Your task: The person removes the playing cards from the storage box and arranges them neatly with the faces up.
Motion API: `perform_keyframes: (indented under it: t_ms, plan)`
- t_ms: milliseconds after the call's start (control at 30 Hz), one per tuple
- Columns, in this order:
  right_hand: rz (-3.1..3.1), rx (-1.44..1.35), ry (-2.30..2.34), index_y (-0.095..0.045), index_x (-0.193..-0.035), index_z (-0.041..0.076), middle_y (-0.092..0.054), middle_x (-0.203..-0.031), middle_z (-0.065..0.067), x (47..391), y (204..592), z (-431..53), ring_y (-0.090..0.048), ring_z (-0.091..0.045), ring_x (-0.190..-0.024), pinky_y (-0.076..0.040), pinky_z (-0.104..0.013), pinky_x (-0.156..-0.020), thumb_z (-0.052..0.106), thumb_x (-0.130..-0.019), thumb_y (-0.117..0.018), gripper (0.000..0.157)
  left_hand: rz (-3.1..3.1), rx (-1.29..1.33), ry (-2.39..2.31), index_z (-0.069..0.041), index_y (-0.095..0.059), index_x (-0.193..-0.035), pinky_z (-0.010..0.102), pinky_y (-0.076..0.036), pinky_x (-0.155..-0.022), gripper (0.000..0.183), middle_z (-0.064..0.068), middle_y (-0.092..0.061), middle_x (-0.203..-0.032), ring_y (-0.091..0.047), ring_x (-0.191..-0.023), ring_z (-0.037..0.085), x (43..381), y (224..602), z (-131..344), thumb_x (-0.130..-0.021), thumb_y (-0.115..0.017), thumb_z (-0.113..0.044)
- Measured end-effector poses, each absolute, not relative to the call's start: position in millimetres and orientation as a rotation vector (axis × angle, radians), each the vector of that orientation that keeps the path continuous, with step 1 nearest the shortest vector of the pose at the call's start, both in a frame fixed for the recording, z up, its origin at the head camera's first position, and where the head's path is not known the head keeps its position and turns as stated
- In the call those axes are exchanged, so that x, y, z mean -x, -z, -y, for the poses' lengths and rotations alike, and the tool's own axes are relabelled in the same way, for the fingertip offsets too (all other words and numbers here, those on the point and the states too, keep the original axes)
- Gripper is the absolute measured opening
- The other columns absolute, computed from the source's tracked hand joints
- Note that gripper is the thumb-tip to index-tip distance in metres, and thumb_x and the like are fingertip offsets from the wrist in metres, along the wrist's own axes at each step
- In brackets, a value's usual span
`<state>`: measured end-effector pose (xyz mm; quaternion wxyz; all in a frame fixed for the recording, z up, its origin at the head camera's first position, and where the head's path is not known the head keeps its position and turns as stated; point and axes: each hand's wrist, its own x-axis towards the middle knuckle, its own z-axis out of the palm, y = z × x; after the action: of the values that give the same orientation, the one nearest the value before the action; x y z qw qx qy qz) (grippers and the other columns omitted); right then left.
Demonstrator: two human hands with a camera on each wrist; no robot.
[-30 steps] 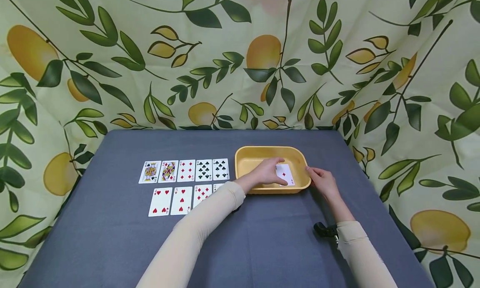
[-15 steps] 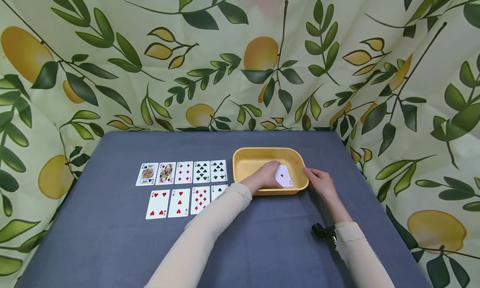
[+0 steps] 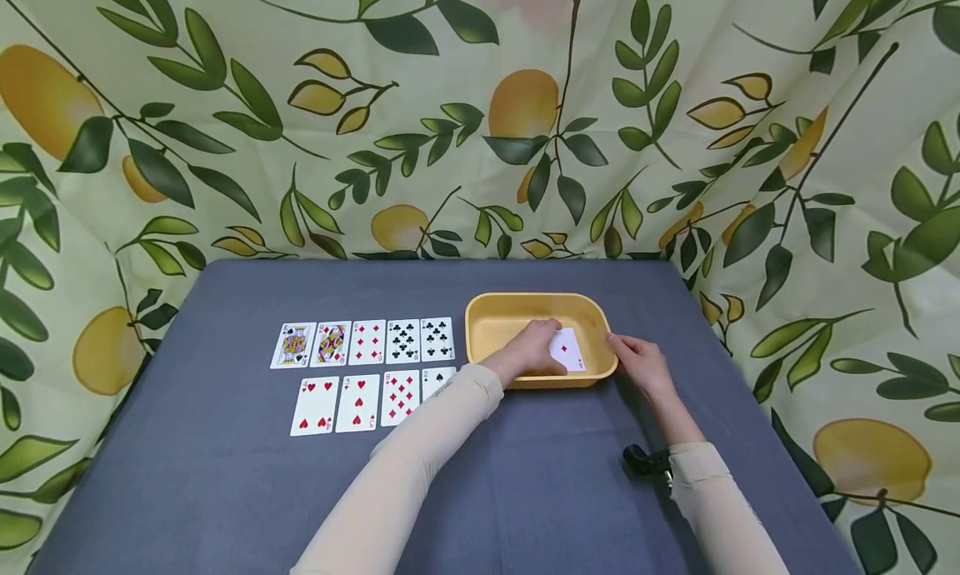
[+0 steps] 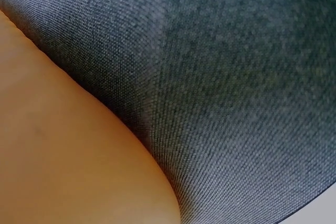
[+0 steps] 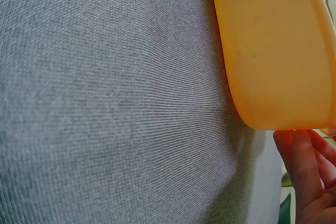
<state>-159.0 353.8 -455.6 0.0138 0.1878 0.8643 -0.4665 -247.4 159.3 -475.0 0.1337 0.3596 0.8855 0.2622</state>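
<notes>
In the head view a yellow tray (image 3: 542, 382) stands at the right part of the table. My left hand (image 3: 529, 347) reaches into it over the left side. Its thumb and fingers hold a playing card (image 3: 570, 352) by the near and far edges; the card is face up with a single red diamond. The hand hides the card's left part. At the tray's right end my right hand (image 3: 643, 361) pinches the rim. The right wrist view shows these fingers (image 5: 303, 156) against the tray's end wall (image 5: 273, 51). In the left wrist view only the tray's outer wall (image 4: 73, 145) shows, no hand.
Two rows of face-up playing cards (image 3: 367, 342) lie left of the tray. My left sleeve (image 3: 420, 450) covers part of the lower row. A black device (image 3: 643, 460) sits at my right wrist. Patterned cloth (image 3: 450, 125) hangs behind the blue-grey table (image 3: 225, 492).
My left hand's thumb and fingers have drawn a little closer in about the card. The right hand stays at the rim. The whole view has shifted slightly.
</notes>
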Motion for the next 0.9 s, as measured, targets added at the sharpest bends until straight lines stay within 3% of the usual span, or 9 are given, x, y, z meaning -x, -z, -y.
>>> perform_keyframes:
  t_ms: [900]
  plan:
    - [-2.698, -0.587, 1.455, -0.058, -0.132, -0.004, -0.063, -0.121, -0.022, 158.4, 453.1, -352.2, -0.059, -0.007, -0.082, -0.052, -0.020, -0.070, 0.046, -0.099, -0.052, 0.060, -2.568, -1.167, -0.770, -0.005, -0.055, -0.123, 0.021, -0.045, -0.087, 0.069, 0.007, -0.064, -0.112, -0.057, -0.099, 0.018, 251.9, 460.4, -145.2, -0.070, -0.088, -0.034]
